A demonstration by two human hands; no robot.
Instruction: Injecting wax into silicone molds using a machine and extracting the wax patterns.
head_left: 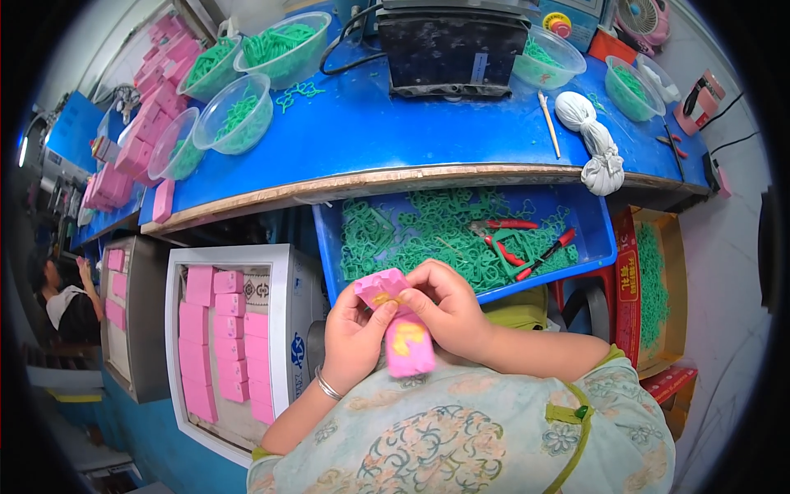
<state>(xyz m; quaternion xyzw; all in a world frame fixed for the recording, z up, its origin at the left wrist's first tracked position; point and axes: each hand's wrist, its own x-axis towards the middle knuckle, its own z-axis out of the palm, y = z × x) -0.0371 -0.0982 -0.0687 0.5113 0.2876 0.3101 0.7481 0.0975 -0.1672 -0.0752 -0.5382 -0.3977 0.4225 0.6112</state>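
Observation:
My left hand (354,333) and my right hand (451,311) meet in front of my body, thumbs and fingers closed on a pink rubber mould (411,361). The mould is folded open: one part tilts up between the fingertips, and the other hangs down against my clothing. Yellow patches show on both inner faces. Just beyond the hands, a blue tray (329,247) holds many small green wax pieces (428,239). Red-handled pliers (506,251) and another red-and-black cutter (547,253) lie on the wax pieces.
Pink blocks (195,325) stand in rows in a white-framed box (284,329) at left. Clear bowls (247,136) of green pieces, a black machine (457,53), a white cloth bundle (588,136) and a stick (549,123) are on the blue bench (354,132). Another person (70,305) sits far left.

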